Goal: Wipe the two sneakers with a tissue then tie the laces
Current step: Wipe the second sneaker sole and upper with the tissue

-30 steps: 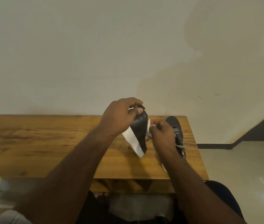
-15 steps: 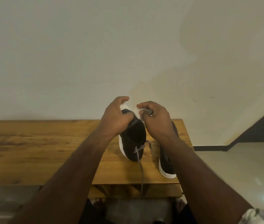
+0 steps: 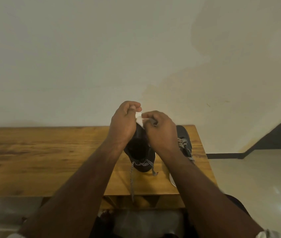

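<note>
A black sneaker [image 3: 139,150] with a white sole is held up over the wooden table [image 3: 50,157], its speckled laces [image 3: 143,163] hanging loose toward the table's front edge. My left hand [image 3: 123,125] grips the upper end of this sneaker. My right hand [image 3: 161,130] pinches a white tissue [image 3: 140,119] against the top of the same sneaker. The second black sneaker [image 3: 185,141] lies on the table at the right, mostly behind my right wrist, with its laces showing.
The table stands against a plain wall. Its right edge [image 3: 203,152] lies just past the second sneaker, with pale tiled floor [image 3: 256,177] beyond. A shelf opening shows under the table's front edge [image 3: 145,201].
The held sneaker was turned from sole-facing to upright with laces hanging down. My right hand rose to its top with the tissue. Both hands stay there now, slightly shifted.
</note>
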